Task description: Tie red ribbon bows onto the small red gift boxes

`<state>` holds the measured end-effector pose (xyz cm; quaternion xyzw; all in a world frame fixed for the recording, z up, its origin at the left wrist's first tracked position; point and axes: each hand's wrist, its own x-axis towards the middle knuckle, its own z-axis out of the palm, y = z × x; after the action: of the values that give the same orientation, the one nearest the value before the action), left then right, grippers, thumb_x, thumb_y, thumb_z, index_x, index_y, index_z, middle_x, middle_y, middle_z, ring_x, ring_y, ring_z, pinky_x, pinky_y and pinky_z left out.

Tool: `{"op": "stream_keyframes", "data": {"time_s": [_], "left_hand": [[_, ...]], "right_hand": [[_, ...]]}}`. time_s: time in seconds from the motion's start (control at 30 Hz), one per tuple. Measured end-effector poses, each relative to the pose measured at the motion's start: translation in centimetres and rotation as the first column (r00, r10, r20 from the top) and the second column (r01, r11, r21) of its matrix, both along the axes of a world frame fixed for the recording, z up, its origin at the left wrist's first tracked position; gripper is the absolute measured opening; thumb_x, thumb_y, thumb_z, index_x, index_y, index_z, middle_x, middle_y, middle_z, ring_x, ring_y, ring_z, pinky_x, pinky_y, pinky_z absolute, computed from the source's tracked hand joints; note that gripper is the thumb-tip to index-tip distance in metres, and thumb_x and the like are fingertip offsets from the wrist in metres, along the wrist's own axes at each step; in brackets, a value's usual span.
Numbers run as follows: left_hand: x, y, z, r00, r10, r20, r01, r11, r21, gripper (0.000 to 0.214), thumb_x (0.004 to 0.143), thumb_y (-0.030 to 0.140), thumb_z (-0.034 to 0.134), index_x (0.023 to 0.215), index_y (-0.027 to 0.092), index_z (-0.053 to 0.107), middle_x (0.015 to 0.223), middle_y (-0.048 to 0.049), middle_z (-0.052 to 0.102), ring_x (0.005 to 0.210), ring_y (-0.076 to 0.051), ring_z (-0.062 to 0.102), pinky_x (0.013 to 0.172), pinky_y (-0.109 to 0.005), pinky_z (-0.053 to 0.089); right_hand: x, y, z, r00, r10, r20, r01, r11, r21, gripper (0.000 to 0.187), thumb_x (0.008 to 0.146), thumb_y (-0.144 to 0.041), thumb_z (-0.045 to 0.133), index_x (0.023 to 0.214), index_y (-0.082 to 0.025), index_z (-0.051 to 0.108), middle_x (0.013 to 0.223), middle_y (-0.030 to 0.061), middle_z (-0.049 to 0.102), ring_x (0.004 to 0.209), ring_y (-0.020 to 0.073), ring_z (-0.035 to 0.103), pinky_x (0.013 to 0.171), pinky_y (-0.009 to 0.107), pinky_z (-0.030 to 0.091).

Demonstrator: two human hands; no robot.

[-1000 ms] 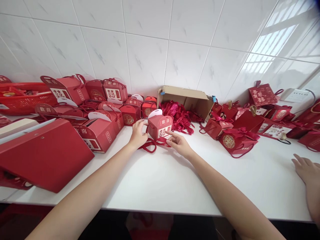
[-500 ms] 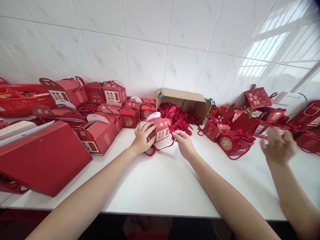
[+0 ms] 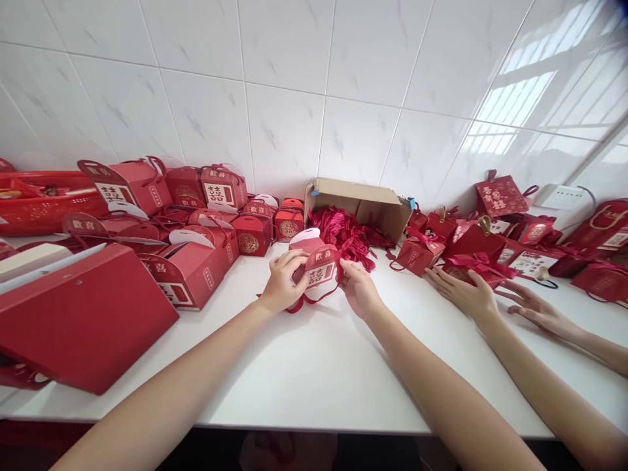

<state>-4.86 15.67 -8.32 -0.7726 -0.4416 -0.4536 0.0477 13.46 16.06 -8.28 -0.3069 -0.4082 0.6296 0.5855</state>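
A small red gift box (image 3: 318,263) with a white panel and gold characters stands on the white counter (image 3: 314,366). My left hand (image 3: 283,281) is curled round its left side. My right hand (image 3: 358,285) pinches a red ribbon (image 3: 321,296) against the box's right side; the ribbon loops down under the box onto the counter.
Several red gift boxes (image 3: 186,268) crowd the left, a large one (image 3: 83,320) nearest. An open cardboard carton (image 3: 363,204) spills red ribbons (image 3: 350,232). More red boxes lie at right, where another person's two hands (image 3: 466,294) reach around one (image 3: 473,265).
My hands closed on the box and the ribbon was drawn up its right side. The other person's hands came in from the right to a red box.
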Motion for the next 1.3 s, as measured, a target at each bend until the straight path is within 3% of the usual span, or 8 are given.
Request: {"op": "stream_keyframes", "data": {"time_s": [0.37,0.9,1.3], "left_hand": [[0.82,-0.89,0.51,0.997,-0.081,-0.012,0.081,0.997,0.015,0.024,0.076,0.016,0.052,0.099,0.02,0.058,0.104,-0.0064,0.061,0.102,-0.023,0.055,0.09,-0.04,0.038],[0.84,-0.84,0.05,0.994,-0.102,-0.028,0.103,0.994,0.03,0.025,0.077,0.017,0.052,0.101,0.02,0.057,0.106,-0.0064,0.06,0.104,-0.023,0.054,0.092,-0.039,0.038],[0.94,-1.15,0.35,0.99,-0.133,-0.05,0.133,0.991,0.001,0.029,0.078,0.016,0.049,0.106,0.021,0.057,0.114,-0.007,0.061,0.109,-0.023,0.054,0.095,-0.039,0.038]], "right_hand": [[-0.05,-0.23,-0.04,0.999,0.031,-0.031,-0.031,0.999,-0.012,0.016,0.067,-0.036,0.073,0.069,-0.021,0.066,0.066,-0.002,0.065,0.06,0.0109,0.054,0.061,0.024,0.04],[0.02,-0.74,0.6,0.995,0.068,-0.07,-0.067,0.998,0.014,0.014,0.065,-0.033,0.075,0.068,-0.021,0.068,0.067,-0.003,0.065,0.061,0.0112,0.054,0.063,0.026,0.043],[0.13,-0.05,-0.09,0.998,-0.057,0.027,0.057,0.998,0.006,0.02,0.062,-0.037,0.075,0.063,-0.02,0.065,0.067,-0.0007,0.065,0.061,0.0125,0.055,0.061,0.028,0.043]]}}
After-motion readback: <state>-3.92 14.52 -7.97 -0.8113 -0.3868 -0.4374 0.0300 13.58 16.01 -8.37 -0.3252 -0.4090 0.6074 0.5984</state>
